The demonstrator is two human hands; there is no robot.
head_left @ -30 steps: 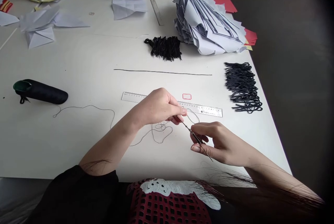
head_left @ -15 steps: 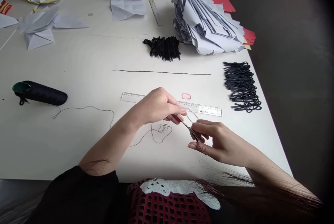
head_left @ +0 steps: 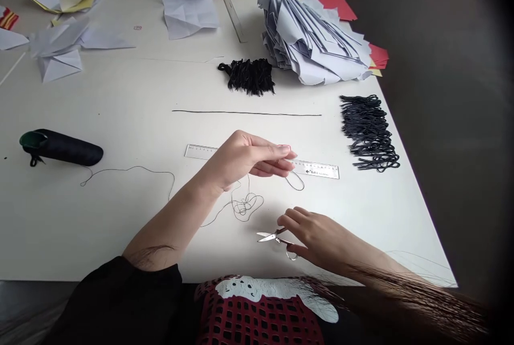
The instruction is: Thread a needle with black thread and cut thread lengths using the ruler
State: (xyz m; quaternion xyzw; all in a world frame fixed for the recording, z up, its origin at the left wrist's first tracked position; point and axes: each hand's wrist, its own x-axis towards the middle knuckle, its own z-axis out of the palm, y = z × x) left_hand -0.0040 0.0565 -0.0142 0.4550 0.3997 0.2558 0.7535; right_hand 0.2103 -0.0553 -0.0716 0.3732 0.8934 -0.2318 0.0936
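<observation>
Left hand (head_left: 251, 158) raised over the clear plastic ruler (head_left: 201, 151), fingers closed together. Black thread (head_left: 246, 207) lies in a loose tangle on the white table (head_left: 120, 125), with a small loop near the fingertips and a long run leading left toward the dark spool (head_left: 60, 148). Poor view at the fingertips: thread may be pinched, cannot tell.

Right hand (head_left: 319, 238) low at the near table edge, fingers curled over small steel scissors (head_left: 273, 238); blades point left, slightly apart, and appear to rest on the table. Firm grasp or mere contact: cannot tell.

Judged good practice: keep the blades clear of the slack thread and hold the loop apart from the tangle.

Change from the frame 0.5 s earlier: hands then close together over the slim metal piece; now well apart.
</observation>
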